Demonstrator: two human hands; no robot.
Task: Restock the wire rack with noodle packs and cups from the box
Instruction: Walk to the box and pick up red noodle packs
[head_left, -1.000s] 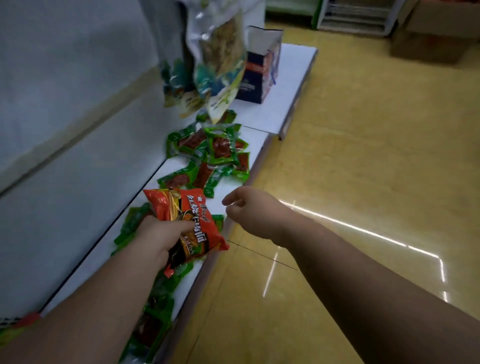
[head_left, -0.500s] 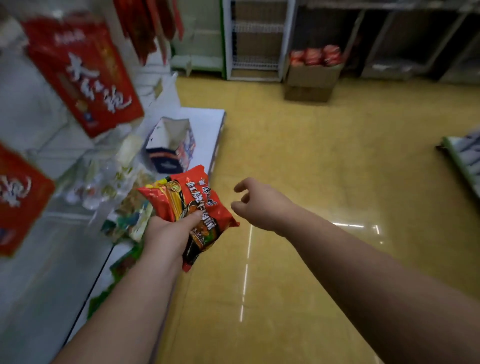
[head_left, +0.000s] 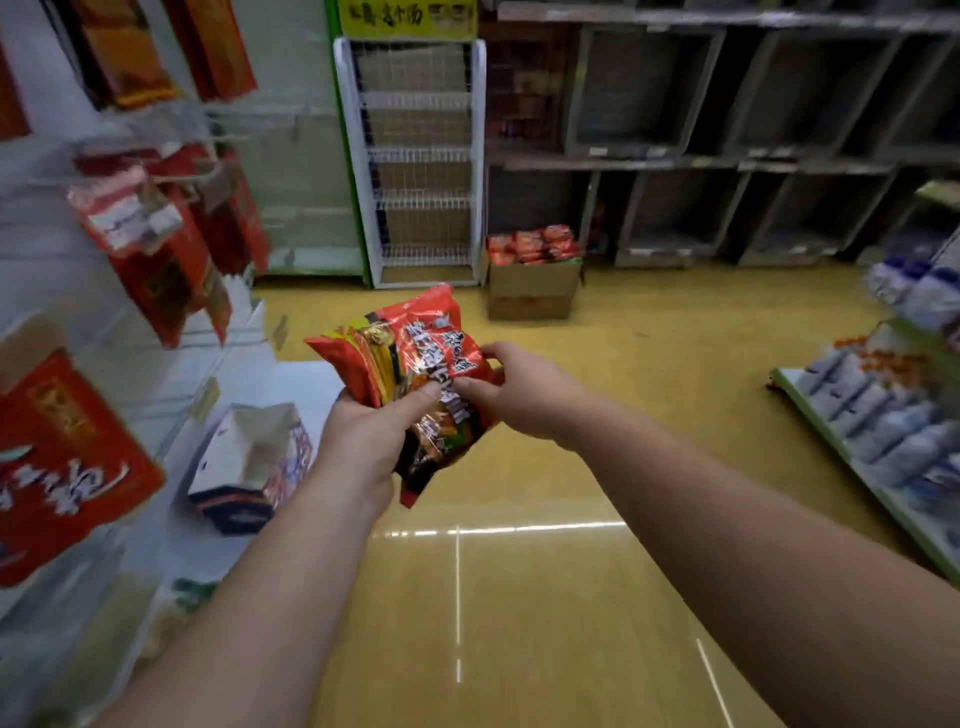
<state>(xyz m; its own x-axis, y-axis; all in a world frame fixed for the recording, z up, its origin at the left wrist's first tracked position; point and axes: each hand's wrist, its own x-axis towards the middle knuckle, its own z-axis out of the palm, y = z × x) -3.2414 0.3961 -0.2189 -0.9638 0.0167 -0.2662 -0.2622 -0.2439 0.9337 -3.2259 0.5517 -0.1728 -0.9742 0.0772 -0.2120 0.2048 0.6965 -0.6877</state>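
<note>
Both hands hold one red noodle pack (head_left: 415, 374) out over the floor: the left hand (head_left: 363, 441) grips its near side with fingers curled round it, while the right hand (head_left: 519, 389) pinches the right edge. The pack looks light, its film crinkly and probably slick (the noodle block inside likely brittle), so holding it by the flat faces seems safer. Beyond the fingers stand the wire rack (head_left: 415, 156) and the box (head_left: 532, 286).

Light: we see dim, even indoor lighting.
Glare: thin white streaks reflect off the glossy yellow floor (head_left: 519, 597).
Blur: the hanging red packets (head_left: 156, 249) at left smear badly.
Distortion: we see edges bow from the wide lens.
</note>
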